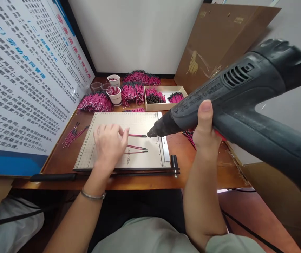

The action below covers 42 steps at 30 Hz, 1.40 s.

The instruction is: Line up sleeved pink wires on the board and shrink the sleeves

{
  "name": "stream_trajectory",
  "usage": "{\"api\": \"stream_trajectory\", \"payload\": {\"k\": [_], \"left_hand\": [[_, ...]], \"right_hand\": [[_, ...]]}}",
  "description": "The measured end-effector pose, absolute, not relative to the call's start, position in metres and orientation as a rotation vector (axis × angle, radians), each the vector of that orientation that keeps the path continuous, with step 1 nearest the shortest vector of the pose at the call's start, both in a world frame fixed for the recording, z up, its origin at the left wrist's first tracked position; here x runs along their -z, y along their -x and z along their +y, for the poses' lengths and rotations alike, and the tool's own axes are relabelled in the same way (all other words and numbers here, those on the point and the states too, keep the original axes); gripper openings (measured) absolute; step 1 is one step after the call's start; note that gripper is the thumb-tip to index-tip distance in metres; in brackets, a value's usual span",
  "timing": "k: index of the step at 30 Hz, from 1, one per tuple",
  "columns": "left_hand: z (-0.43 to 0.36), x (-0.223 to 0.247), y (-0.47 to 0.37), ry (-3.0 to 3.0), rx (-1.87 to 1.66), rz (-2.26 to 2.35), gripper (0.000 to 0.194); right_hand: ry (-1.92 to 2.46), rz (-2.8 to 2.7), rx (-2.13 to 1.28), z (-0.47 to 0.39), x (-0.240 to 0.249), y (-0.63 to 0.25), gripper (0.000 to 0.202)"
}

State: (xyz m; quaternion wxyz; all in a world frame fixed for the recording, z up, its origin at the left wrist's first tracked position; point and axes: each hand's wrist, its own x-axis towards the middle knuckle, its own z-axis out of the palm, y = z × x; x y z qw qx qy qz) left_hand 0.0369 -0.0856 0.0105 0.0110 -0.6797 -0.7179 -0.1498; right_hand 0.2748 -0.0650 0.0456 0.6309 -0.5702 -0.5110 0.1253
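Observation:
My right hand (205,130) is wrapped round the black heat gun (218,91), its thumb along the side. The gun's nozzle points left and down, close to the black-sleeved end of a thin red wire (137,135). That wire runs into the pinched fingers of my left hand (109,142), over the middle of the paper cutter board (139,123). Two more wires with dark ends lie on the board just below, partly hidden by my left hand. The cutter's black handle (52,176) lies along the front edge.
Large bundles of red wires (133,93) are piled at the back. Paper cups (114,95) and a shallow cardboard box (166,106) hold more. Loose wires (72,135) lie left of the board. A printed panel (29,77) and a brown carton (208,42) flank the table.

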Motion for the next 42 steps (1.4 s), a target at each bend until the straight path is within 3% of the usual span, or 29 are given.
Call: {"api": "stream_trajectory", "payload": {"k": [2,5,7,15,24,34,42], "left_hand": [[-0.075,-0.011,-0.037,2.116,0.425,-2.28,0.043],[-0.07,-0.005,-0.036,2.183,0.342,-2.307,0.07],[-0.073,-0.002,-0.035,2.208,0.301,-2.321,0.074],[-0.08,-0.001,-0.033,2.245,0.283,-2.319,0.073],[-0.073,0.009,-0.024,2.233,0.362,-2.356,0.072],[-0.07,0.008,-0.031,2.203,0.426,-2.369,0.063],[-0.097,0.008,-0.023,2.564,0.358,-2.017,0.057]], "right_hand": [[1.314,-1.201,-0.286,-0.067,-0.048,-0.275,0.076],[1.294,-1.259,-0.285,-0.07,-0.052,-0.276,0.073],[1.286,-1.256,-0.262,-0.07,-0.052,-0.277,0.072],[1.323,-1.186,-0.281,-0.071,-0.051,-0.274,0.075],[1.282,-1.223,-0.29,-0.077,-0.056,-0.269,0.065],[1.369,-1.202,-0.218,-0.077,-0.052,-0.272,0.077],[1.311,-1.208,-0.246,-0.073,-0.051,-0.271,0.077]]}}
